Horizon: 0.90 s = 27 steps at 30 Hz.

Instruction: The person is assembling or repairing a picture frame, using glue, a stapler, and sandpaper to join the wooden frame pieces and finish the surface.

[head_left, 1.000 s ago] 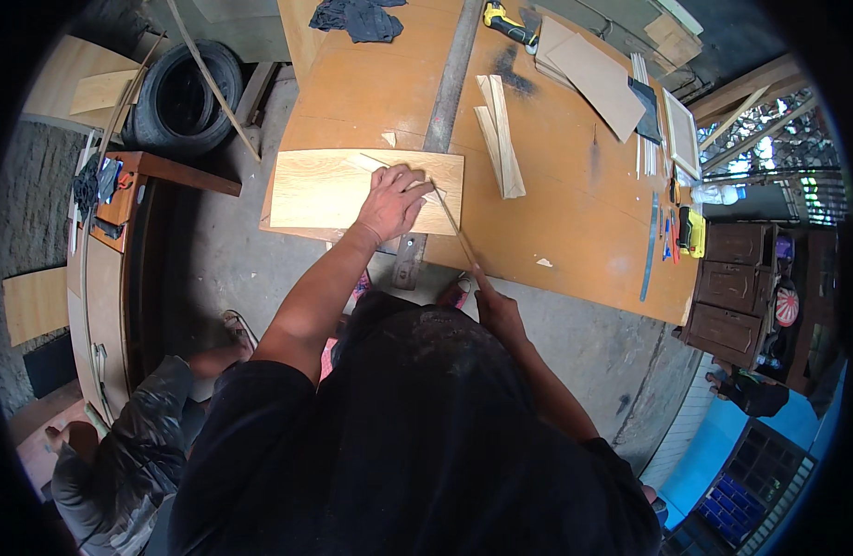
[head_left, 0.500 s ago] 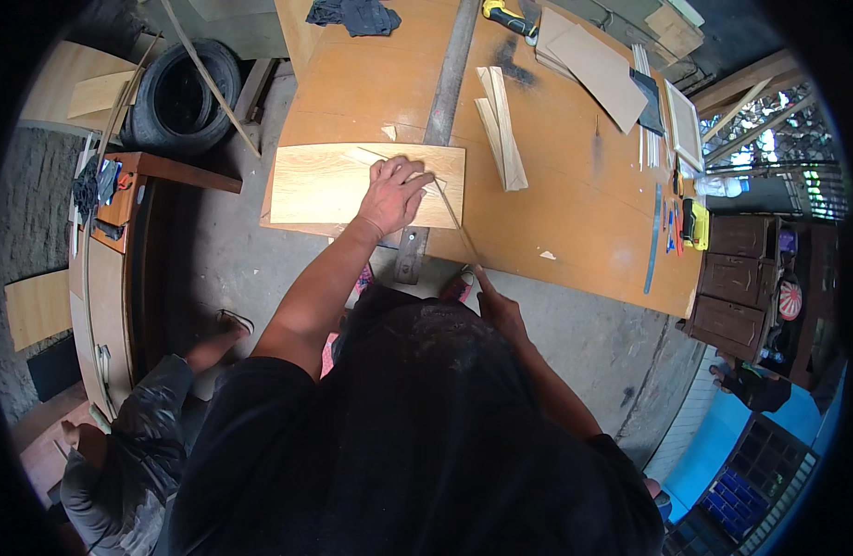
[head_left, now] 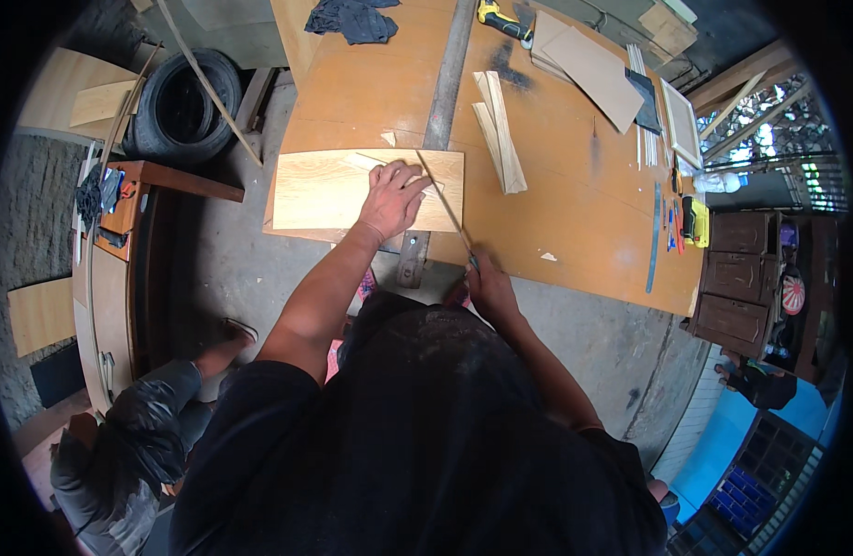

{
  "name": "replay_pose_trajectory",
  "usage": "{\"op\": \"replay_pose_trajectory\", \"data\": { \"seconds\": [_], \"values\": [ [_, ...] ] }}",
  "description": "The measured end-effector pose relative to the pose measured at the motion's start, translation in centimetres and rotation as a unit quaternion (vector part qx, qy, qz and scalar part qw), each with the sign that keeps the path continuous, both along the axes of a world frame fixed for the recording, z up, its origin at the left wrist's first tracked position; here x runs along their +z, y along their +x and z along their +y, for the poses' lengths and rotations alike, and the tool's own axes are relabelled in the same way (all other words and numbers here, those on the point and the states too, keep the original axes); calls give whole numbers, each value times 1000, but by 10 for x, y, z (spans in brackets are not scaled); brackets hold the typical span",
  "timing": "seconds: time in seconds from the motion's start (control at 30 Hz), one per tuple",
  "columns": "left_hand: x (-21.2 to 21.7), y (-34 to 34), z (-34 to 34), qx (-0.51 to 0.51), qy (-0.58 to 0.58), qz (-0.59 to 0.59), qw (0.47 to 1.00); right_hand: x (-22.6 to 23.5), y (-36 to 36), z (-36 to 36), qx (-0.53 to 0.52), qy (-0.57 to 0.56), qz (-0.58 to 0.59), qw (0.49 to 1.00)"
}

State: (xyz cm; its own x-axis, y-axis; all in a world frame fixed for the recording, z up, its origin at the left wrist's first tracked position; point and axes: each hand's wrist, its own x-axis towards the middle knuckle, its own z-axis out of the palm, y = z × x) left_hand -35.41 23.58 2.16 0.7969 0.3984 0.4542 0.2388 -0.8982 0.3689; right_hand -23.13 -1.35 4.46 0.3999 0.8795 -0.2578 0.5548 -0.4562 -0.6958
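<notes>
A pale wooden panel (head_left: 329, 190) lies on the orange workbench (head_left: 575, 176), overhanging its near edge. My left hand (head_left: 394, 196) presses flat on the panel's right part, fingers spread. My right hand (head_left: 487, 287) sits below the bench edge and grips the near end of a thin wooden strip (head_left: 442, 204). The strip runs up and to the left, across the panel's right end beside my left fingers.
A metal bar (head_left: 442, 102) runs along the bench. Cut wood strips (head_left: 499, 130), flat boards (head_left: 589, 60), a yellow power tool (head_left: 501, 18) and a dark cloth (head_left: 352, 17) lie farther back. A tyre (head_left: 181, 102) stands at the left. Another person (head_left: 139, 435) crouches at lower left.
My left hand stays pressed on the panel. My right hand keeps hold of the thin strip, and the view has shifted slightly.
</notes>
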Motion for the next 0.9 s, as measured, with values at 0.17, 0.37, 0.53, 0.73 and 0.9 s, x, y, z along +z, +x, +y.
{"op": "replay_pose_trajectory", "data": {
  "seconds": [0.17, 0.37, 0.53, 0.73, 0.9],
  "values": [
    [1, 1, 0, 14, -4, 10, 1000, 14, -8, -15, 2, -52, 0, 999],
    [0, -1, 1, 9, -10, 11, 1000, 26, -14, -34, -43, -55, 61, 996],
    [-2, 2, 2, 18, -20, 4, 1000, 18, -10, 18, -20, -124, -15, 992],
    [-1, 0, 1, -5, -9, 13, 1000, 33, -9, -9, -28, -119, 2, 993],
    [0, 0, 3, 4, -18, 7, 1000, 46, -7, 13, 54, -13, -47, 997]
  ]
}}
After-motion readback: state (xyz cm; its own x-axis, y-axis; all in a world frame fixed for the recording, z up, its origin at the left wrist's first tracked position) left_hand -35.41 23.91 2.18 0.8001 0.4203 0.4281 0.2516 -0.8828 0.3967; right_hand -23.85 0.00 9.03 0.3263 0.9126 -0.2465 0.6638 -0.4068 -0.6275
